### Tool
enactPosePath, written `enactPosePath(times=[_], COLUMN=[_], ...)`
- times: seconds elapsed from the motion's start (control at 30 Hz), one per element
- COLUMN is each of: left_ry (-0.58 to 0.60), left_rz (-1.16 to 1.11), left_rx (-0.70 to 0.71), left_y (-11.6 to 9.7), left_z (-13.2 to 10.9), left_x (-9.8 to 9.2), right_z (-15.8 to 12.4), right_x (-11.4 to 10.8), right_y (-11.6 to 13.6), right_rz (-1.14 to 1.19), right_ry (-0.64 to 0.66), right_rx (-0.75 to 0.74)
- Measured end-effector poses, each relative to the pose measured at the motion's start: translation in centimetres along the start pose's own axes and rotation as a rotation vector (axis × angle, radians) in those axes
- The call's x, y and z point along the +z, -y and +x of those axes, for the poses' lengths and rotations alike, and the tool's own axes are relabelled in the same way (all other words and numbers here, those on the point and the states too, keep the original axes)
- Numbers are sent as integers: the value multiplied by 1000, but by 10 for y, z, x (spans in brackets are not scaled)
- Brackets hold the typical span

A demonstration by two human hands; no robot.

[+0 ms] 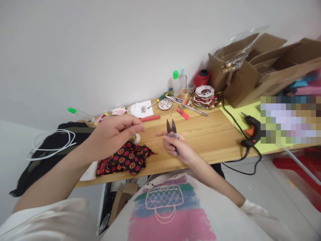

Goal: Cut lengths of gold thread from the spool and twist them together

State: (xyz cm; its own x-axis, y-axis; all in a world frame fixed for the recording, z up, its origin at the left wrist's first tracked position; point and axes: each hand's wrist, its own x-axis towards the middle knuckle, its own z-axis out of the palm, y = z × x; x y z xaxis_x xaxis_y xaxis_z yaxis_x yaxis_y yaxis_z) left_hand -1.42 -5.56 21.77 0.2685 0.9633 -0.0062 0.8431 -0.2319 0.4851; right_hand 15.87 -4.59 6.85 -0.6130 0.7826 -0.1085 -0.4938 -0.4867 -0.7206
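Note:
My right hand [178,145] is wrapped round small scissors [171,126], whose two dark blades point away from me and stand slightly apart. My left hand [117,132] is raised over the table, thumb and fingertips pinched together; whatever they hold, if anything, is too small to make out. Below it lies a black cloth with red and orange circles [127,159], crumpled at the table's near edge. A small brassy round piece with a white rim [136,138] shows just beyond my left fingertips, partly hidden by the hand.
A glue gun [251,132] with a black cord lies on yellow paper [230,115] at the right. Cardboard boxes [240,78] stand behind it. Along the wall are a green-capped bottle [175,82], stacked badges [204,92] and tweezers [194,109]. A white cable [51,144] lies on a black bag [42,164].

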Motion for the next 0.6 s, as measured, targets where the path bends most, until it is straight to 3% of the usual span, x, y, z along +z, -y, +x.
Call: enactPosePath(times=[0.2,0.33,0.6], left_ry=[48,34,11], left_rz=[-54,-177,-388], left_rx=[100,72,-36], left_y=[-8,-1,25], left_z=[13,21,33], left_x=[18,32,51], right_z=[7,13,18], right_x=[33,36,18], right_y=[21,17,13], right_rz=[28,41,103], right_ry=[249,218,65], right_rx=[-16,1,13])
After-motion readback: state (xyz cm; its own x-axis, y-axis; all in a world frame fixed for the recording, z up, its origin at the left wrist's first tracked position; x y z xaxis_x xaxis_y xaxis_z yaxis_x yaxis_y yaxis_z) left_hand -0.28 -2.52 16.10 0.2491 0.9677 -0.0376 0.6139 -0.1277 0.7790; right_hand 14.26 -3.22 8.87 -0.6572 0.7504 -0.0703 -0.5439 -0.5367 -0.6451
